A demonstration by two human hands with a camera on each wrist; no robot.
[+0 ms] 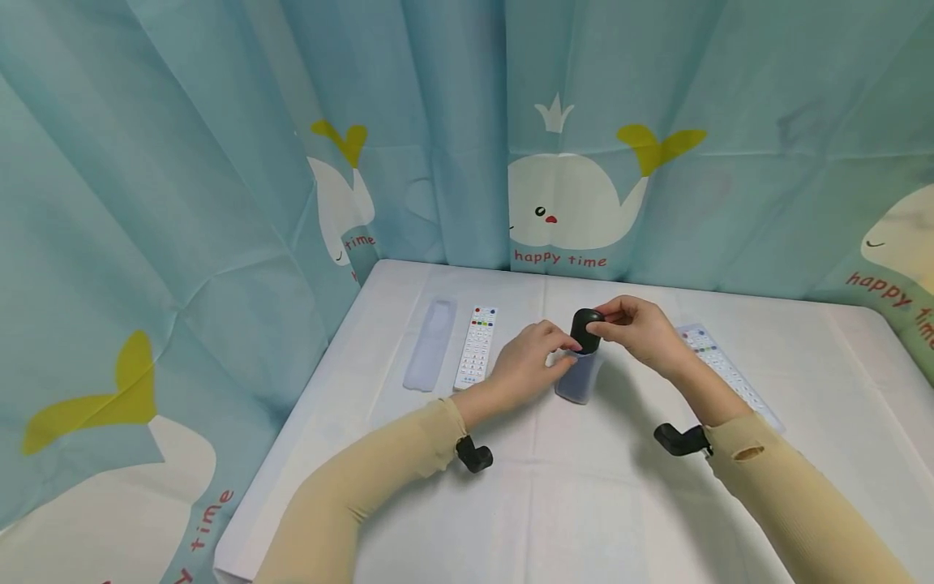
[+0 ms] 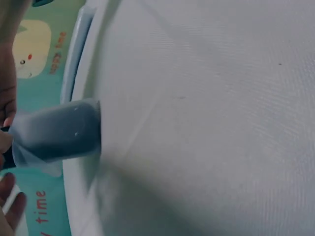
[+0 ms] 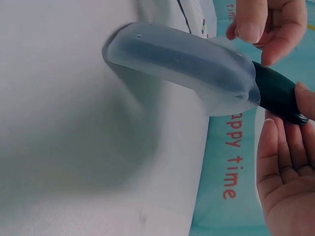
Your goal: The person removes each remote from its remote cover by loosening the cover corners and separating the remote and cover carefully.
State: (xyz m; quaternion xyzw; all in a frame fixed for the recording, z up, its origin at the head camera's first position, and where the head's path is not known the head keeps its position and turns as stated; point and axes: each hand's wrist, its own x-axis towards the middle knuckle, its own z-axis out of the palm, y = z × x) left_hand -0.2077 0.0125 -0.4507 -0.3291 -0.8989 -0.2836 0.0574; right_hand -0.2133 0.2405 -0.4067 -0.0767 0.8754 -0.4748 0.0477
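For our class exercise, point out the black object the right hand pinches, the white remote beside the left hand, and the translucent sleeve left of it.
Black object [image 3: 276,92]: right wrist view, on its uncovered end.
White remote [image 1: 477,347]: head view, on its button face.
Translucent sleeve [image 1: 430,345]: head view, on its middle.

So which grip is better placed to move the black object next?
Likely the right grip: it pinches the black object by its exposed end; the left grip is near the clear sleeve, not visibly holding it.
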